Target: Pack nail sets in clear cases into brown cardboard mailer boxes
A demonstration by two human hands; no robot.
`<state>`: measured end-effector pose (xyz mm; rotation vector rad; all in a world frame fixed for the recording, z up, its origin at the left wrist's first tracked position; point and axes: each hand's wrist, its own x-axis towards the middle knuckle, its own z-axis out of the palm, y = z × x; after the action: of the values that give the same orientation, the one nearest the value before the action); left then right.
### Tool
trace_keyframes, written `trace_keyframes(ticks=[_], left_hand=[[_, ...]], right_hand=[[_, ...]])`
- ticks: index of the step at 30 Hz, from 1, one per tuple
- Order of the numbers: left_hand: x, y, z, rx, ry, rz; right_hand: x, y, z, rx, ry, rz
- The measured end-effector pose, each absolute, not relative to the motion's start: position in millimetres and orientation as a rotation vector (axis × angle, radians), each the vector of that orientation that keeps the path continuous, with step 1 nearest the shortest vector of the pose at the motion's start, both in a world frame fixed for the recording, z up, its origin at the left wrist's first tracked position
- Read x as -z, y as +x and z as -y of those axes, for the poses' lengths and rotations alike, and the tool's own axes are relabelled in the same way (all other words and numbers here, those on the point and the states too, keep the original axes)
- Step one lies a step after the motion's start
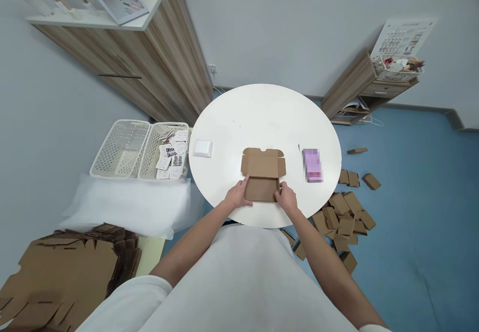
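Note:
A small brown cardboard box (262,190) lies on the white oval table (269,117) near its front edge. Its lid (262,165) stands open toward the far side, with the side flaps spread, and nothing shows inside the tray. My left hand (238,193) grips the box's left wall, one finger along the upper corner and another at the lower one. At the right wall, my right hand (286,197) is closed on the edge, its fingertips partly hidden against the cardboard. A purple pack (313,165), blurred in places, rests to the right. To the left sits a white packet (202,148).
Flat cardboard blanks (63,277) are stacked at lower left, beside white wrapping sheets (130,204). Two white baskets (123,150) stand left of the table, one holding printed cards (172,155). Several small brown boxes (342,217) are heaped on the blue floor at right.

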<state>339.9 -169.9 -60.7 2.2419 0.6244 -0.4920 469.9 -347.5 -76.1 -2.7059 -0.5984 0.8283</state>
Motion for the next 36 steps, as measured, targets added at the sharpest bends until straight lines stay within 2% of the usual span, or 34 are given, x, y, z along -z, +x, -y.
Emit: trace_keyframes(ticks=[5, 11, 26, 29, 32, 36], left_hand=[[57.9, 328.0, 176.5, 0.283, 2.062, -0.627], [45.5, 325.3, 185.3, 0.235, 1.787, -0.741], [56.5, 353.1, 189.4, 0.119, 1.746, -0.808], [59.8, 346.7, 183.8, 0.146, 1.797, -0.842], [63.6, 337.8, 171.3, 0.134, 1.860, -0.860], [67.0, 323.5, 136.4, 0.002, 1.968, -0.926]], right_hand=[[70.8, 478.2, 357.0, -0.929, -2.571, 0.600], [71.3, 479.7, 369.5, -1.150, -2.247, 0.562], [69.4, 505.7, 360.9, -1.136, -2.177, 0.548], [69.7, 500.7, 365.2, -0.977, -2.317, 0.594], [62.2, 491.8, 364.8, -0.617, -2.489, 0.664], [40.6, 472.5, 338.9, -0.348, -2.475, 0.765]])
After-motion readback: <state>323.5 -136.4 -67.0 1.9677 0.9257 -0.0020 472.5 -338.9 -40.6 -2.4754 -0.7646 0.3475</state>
